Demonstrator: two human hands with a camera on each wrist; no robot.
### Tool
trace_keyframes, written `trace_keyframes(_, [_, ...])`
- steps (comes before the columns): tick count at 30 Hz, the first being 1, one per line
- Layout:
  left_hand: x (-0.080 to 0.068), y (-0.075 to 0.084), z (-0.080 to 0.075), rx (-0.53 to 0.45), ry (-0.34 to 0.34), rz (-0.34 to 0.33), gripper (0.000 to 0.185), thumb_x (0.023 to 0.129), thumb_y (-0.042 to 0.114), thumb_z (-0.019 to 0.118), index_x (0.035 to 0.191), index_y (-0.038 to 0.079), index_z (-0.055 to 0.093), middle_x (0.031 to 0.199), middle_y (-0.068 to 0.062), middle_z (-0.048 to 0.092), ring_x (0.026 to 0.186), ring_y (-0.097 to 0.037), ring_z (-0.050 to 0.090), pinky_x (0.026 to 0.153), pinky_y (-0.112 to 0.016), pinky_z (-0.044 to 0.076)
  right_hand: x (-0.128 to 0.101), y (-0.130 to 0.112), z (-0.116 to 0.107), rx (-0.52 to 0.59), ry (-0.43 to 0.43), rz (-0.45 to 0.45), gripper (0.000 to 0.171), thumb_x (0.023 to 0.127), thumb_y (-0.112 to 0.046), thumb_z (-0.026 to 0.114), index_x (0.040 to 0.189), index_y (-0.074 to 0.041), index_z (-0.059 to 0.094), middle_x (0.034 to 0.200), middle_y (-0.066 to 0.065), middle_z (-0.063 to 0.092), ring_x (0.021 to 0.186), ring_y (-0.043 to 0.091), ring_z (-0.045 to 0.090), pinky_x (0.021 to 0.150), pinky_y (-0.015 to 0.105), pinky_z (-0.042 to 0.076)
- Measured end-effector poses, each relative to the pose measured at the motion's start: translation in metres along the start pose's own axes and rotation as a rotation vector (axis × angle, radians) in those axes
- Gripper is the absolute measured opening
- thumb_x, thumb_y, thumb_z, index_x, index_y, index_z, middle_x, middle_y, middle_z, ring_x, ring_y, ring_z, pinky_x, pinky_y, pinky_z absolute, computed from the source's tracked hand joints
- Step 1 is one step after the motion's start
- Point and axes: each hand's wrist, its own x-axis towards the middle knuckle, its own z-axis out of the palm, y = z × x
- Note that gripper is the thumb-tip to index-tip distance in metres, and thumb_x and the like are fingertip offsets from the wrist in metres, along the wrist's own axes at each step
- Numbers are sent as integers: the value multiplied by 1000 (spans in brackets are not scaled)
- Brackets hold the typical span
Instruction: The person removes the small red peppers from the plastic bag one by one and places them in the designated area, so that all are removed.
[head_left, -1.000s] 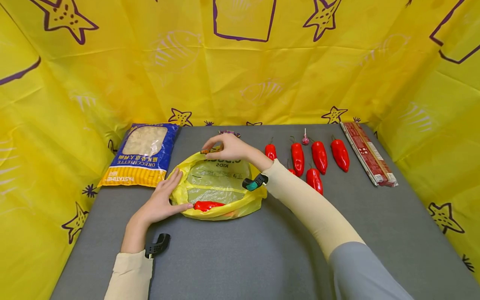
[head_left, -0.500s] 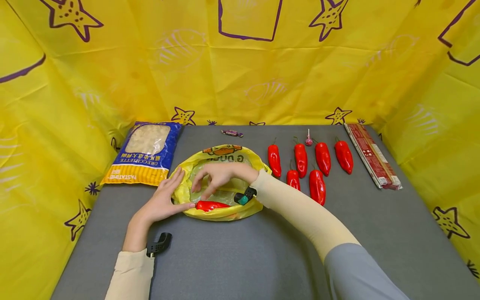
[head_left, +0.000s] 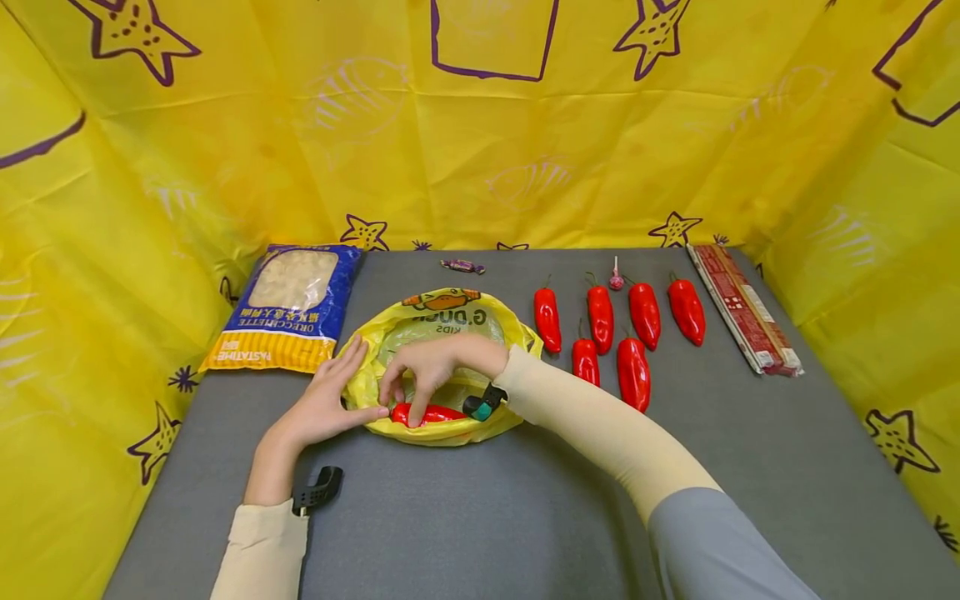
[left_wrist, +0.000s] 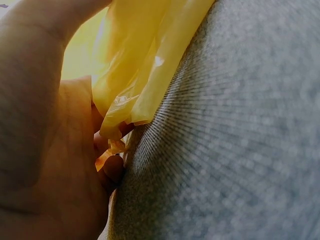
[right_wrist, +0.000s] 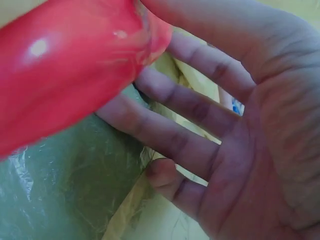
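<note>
A yellow plastic bag lies open in the middle of the grey table. One red pepper lies inside it near the front rim. My left hand pinches the bag's left edge, and folds of the bag sit between thumb and fingers of the left hand. My right hand reaches down into the bag, its fingertips touching the pepper. In the right wrist view the right hand has its fingers spread and fairly straight against the pepper, over the bag's plastic.
Several more red peppers lie in rows right of the bag. A blue and yellow pasta pack sits at the back left. A wrapped candy, a lollipop and a long red packet lie along the back. Yellow sheets wall the table.
My right hand let go of the bag's far rim, came toward me into the bag and reached the pepper. The left hand stayed on the bag's left edge.
</note>
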Motion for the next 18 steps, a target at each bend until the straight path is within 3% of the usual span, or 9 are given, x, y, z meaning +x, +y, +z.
trace_keyframes(5, [-1, 1, 0, 0, -4, 0, 114, 89, 55, 81, 171, 12, 14, 179, -9, 4, 156, -48, 15, 116, -78, 25, -1, -2, 0, 4, -20, 18, 51, 79, -20, 97, 123, -10, 73, 108, -3, 70, 107, 15, 63, 96, 22, 48])
trace_keyframes(11, [-1, 2, 0, 1, -15, -11, 114, 90, 57, 79, 172, 13, 13, 180, -8, 2, 155, -48, 15, 114, -80, 25, -4, -1, -1, 59, 38, 42, 48, 81, -17, 94, 117, -12, 62, 112, -1, 66, 109, 15, 61, 88, 25, 52])
trace_keyframes(18, [-1, 3, 0, 9, -13, -10, 114, 90, 57, 79, 172, 13, 13, 180, -9, 4, 155, -48, 16, 114, -80, 26, -6, 4, -2, 64, 51, -18, 41, 87, -13, 89, 124, -12, 71, 115, -1, 68, 111, 15, 61, 90, 25, 54])
